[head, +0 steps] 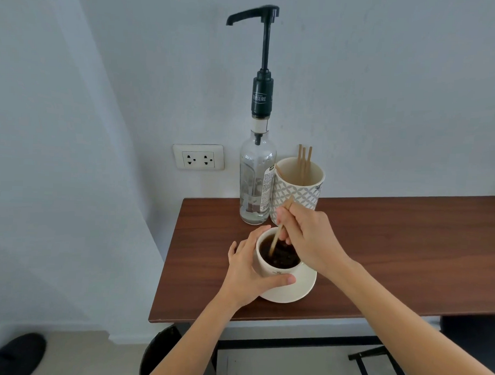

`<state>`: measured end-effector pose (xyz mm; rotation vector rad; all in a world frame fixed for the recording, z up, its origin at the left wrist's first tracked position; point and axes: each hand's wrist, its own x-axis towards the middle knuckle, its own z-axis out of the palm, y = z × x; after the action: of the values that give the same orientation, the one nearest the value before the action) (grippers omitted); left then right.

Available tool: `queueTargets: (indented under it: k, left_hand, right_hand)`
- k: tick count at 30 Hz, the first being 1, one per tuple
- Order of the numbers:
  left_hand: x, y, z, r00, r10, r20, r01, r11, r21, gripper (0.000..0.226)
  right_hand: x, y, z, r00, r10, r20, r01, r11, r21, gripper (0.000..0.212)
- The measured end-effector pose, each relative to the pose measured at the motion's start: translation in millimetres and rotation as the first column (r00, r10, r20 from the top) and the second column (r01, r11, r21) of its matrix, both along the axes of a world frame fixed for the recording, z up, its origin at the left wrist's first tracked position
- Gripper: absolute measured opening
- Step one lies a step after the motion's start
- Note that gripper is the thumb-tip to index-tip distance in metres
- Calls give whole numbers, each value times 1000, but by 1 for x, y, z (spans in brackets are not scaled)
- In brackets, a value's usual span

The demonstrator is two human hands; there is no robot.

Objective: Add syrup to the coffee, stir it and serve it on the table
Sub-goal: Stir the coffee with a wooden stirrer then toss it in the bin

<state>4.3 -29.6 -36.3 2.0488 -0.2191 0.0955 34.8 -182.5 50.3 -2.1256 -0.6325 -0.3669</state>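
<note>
Head cam: L hand [244,274] clasps coffee cup [268,268], R hand [309,240] pinches stir stick [276,239] in coffee.

A: Where's the cup [277,268]?
B: Cream, upright on its saucer [299,290], full of dark coffee [283,257], a stick [276,239] slanting in.
A: The syrup [256,185]?
B: Clear pump bottle, nearly empty, just behind.
</note>
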Motion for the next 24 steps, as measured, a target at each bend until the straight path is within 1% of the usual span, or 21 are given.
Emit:
queueTargets:
  k: [2,4,5,8,9,12,13,16,20,22,24]
  left_hand:
    - [0,0,0,1000,1,-4,-1,1000,1,95]
    - [0,0,0,1000,0,0,0,1000,-2,93]
    - [0,0,0,1000,0,1,0,1000,-3,92]
    - [1,1,-2,1000,1,5,-1,1000,2,95]
    - [1,0,-2,1000,1,5,-1,1000,5,96]
    - [0,0,-1,1000,2,3,-2,1000,6,93]
    - [0,0,-1,1000,2,4,-2,1000,5,93]
    - [1,1,-2,1000,2,5,-2,1000,5,95]
    - [0,0,0,1000,7,-3,-7,1000,11,93]
    - [0,0,0,1000,6,4,-6,1000,16,91]
    - [0,0,0,1000,1,13,-1,1000,15,90]
  right_hand:
    - [3,-2,1,999,-23,28,23,1000,-20,28]
    - [8,-6,2,992,-84,90,94,989,-114,28]
    - [8,-7,1,990,-96,100,109,985,-132,29]
    - [3,-4,-3,999,-41,31,43,998,-41,28]
    - [3,-3,-3,999,-35,29,35,999,-21,27]
    - [7,-6,-2,992,-93,82,99,992,-78,28]
    - [7,-7,-2,992,-97,82,104,991,-81,29]
    - [3,-5,-4,996,-46,77,47,999,-19,29]
    - [4,-6,-2,986,-82,144,93,993,-77,26]
    - [2,-7,-1,988,-87,126,93,995,-41,28]
    - [-4,-12,4,983,-115,145,113,993,21,31]
